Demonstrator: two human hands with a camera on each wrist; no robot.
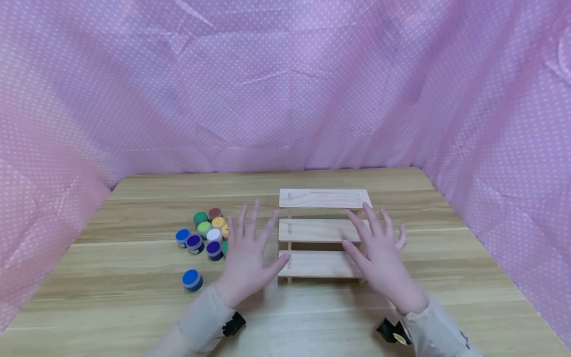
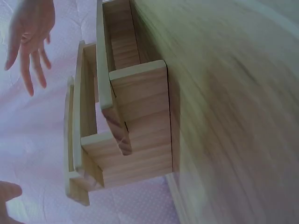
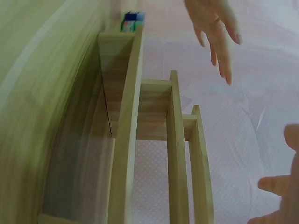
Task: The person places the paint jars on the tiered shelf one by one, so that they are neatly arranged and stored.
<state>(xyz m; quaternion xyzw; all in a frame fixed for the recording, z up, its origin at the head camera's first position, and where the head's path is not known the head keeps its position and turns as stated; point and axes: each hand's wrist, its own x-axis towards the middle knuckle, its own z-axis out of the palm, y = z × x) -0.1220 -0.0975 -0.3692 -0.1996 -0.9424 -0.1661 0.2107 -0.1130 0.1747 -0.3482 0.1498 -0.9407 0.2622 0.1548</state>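
Note:
A pale wooden rack with three stepped shelves [image 1: 323, 231] stands on the table, its stepped side panel [image 2: 140, 107] seen in the left wrist view. My left hand [image 1: 246, 258] is spread at the rack's left side, thumb over the lowest shelf's left end. My right hand [image 1: 382, 255] is spread at the right end, fingertips over the shelves. Both hands hold nothing; in the wrist views they hover above the shelf tops. Left of my left hand sit several small paint jars with coloured lids, among them a white-lidded jar [image 1: 214, 235]. My left fingers partly hide some jars.
One blue-lidded jar [image 1: 192, 280] sits apart, nearer the front. Beneath everything is a wood-grain table [image 1: 134, 307]. A pink dotted cloth [image 1: 285, 99] hangs behind it and along both sides. Black wrist mounts [image 1: 234, 325] sit under the sleeves.

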